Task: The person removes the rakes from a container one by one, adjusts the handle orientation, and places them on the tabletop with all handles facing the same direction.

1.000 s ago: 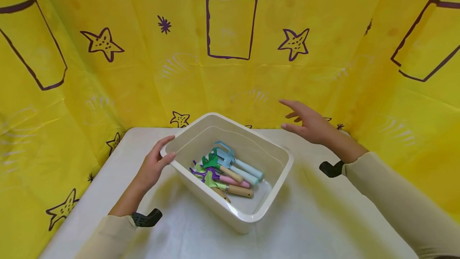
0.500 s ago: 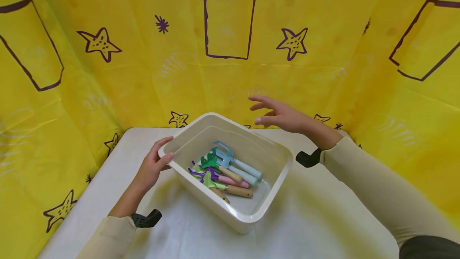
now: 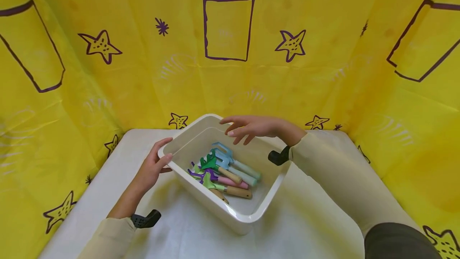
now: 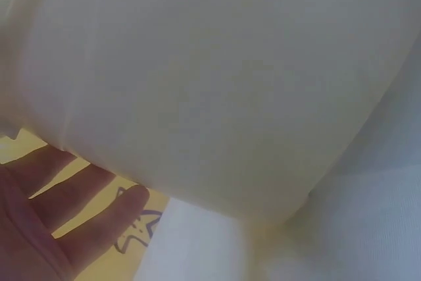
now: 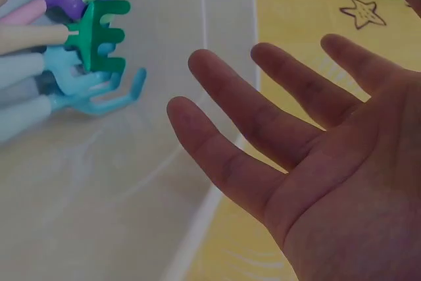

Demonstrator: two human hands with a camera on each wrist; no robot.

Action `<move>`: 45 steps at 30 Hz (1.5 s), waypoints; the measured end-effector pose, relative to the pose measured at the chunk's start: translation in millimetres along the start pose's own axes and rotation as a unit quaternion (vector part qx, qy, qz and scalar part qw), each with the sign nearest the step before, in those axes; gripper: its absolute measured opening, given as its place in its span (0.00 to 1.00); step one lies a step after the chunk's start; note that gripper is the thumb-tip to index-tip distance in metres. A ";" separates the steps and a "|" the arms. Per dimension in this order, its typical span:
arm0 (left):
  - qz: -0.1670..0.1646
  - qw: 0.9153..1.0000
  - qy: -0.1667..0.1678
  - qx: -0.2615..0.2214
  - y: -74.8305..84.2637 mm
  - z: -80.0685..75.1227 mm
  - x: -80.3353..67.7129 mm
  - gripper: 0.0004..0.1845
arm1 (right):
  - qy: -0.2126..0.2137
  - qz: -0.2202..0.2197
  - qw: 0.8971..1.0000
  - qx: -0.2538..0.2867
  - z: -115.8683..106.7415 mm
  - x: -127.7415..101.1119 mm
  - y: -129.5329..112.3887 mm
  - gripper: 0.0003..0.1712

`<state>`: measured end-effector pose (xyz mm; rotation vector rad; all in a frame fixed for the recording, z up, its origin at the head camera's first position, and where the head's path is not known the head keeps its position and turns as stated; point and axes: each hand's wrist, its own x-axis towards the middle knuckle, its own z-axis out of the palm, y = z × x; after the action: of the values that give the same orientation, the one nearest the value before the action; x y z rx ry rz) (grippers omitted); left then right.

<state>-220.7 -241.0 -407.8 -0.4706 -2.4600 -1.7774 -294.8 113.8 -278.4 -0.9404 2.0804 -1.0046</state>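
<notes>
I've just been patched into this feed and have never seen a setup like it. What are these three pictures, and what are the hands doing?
There is no machine here: a person works with two bare hands and wears three cameras. The big picture comes from the head camera, looking down at a white table walled by yellow cloth. The two small ones come from cameras on each wrist. On the table sits a white tub holding toy garden tools with coloured heads and handles. The left hand grips the tub's rim at its left corner; its wrist view shows mostly the tub's outer wall. The right hand hovers open above the tub, holding nothing, with the tools below its fingers.
</notes>
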 end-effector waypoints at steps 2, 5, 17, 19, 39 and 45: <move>-0.001 1.000 0.000 0.003 -0.1 -0.9 -0.8 0.28 | -0.008 0.008 1.000 0.004 4.1 8.3 1.6 0.35; -0.004 1.000 -0.002 0.006 0.8 -2.0 -1.1 0.28 | -0.014 0.017 1.000 0.009 9.8 20.4 3.8 0.34; -0.007 1.000 -0.004 0.003 0.1 -2.5 -0.5 0.27 | -0.034 0.065 0.997 0.029 38.0 59.3 19.3 0.37; -0.012 1.000 -0.005 -0.003 0.6 -1.1 -0.5 0.28 | -0.034 0.076 0.996 0.022 43.3 62.2 24.2 0.38; -0.016 1.000 0.002 -0.020 1.7 2.3 -3.2 0.28 | -0.121 0.237 0.963 0.046 66.3 76.6 41.0 0.35; -0.013 1.000 0.000 -0.025 2.4 3.0 -4.5 0.28 | -0.155 0.253 0.954 0.050 73.8 79.5 44.3 0.30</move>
<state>-215.4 -238.5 -407.7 -0.4424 -2.4385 -1.8521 -295.0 41.8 -370.9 -0.4385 1.8451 -0.6362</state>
